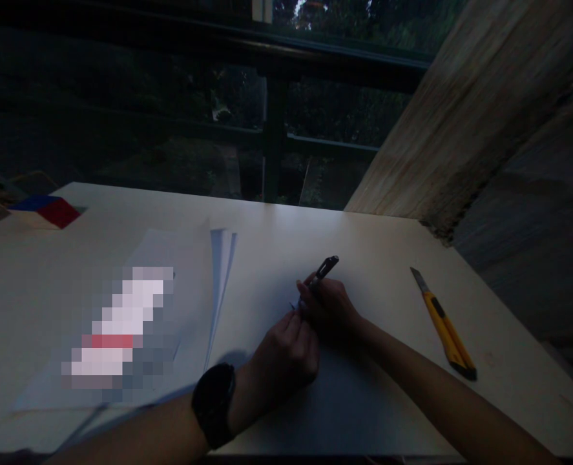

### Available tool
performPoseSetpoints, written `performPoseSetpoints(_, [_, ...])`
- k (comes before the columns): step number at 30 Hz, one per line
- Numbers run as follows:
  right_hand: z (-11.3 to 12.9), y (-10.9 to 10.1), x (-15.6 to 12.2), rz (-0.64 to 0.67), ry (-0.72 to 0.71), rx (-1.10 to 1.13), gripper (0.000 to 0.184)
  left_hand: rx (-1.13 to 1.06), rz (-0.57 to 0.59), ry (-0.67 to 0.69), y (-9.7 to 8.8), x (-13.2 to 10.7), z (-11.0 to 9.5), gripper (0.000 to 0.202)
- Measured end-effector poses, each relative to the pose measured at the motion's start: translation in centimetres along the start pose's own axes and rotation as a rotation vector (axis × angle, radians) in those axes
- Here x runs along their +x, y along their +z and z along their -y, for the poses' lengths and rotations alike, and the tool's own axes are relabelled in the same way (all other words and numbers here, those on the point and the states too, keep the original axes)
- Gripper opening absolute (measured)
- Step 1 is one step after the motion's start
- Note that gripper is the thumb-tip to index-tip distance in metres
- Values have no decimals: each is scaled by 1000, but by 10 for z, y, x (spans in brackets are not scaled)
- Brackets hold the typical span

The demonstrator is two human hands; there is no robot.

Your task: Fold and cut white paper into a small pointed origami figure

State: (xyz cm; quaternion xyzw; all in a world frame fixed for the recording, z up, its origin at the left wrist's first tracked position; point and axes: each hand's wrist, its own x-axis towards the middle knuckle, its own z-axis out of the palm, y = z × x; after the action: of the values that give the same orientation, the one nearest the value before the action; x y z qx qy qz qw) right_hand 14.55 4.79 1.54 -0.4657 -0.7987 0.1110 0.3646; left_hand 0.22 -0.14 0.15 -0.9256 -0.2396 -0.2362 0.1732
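In the head view, my right hand (pixel 332 307) is closed around a pen (pixel 325 266), whose dark clip end points up and away. My left hand (pixel 289 345), with a black watch (pixel 213 403) on its wrist, meets it just above the white table. Its fingers are pinched together near the pen's lower end. A tiny pale scrap (pixel 294 304) shows at those fingertips; its kind is too small to tell. The pen's tip is hidden by the fingers.
A yellow box cutter (pixel 444 329) with its blade out lies on the white table (pixel 378 252) at right. Paper sheets (pixel 189 258), one folded edge raised, lie at left, partly under a pixelated patch. A coloured cube (pixel 46 213) sits far left. A window and wall stand behind.
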Motion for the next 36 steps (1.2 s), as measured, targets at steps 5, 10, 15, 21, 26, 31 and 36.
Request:
performPoseSetpoints(5, [-2,1,0,4,0,-2,29,-3,-7,-1,-2,2,0,19])
performPoseSetpoints(10, [0,0,0,3,1,-3,29,-14,28,-6,-3,1,0,18])
performPoseSetpoints(15, [1,0,0,2,-2,3,29,-4,7,-7,0,-1,0,17])
performPoseSetpoints(21, [0,0,0,-14,-4,-15,27,-5,4,1,1,-1,0,19])
performPoseSetpoints(26, [0,0,0,-16,1,-11,27,-8,-2,-8,0,0,0,20])
performPoseSetpoints(31, [-2,2,-1,-20,5,-13,27,-16,7,-3,0,-1,0,20])
performPoseSetpoints(36, [-1,1,-1,-47,33,26,27,1,-5,1,1,-2,0,20])
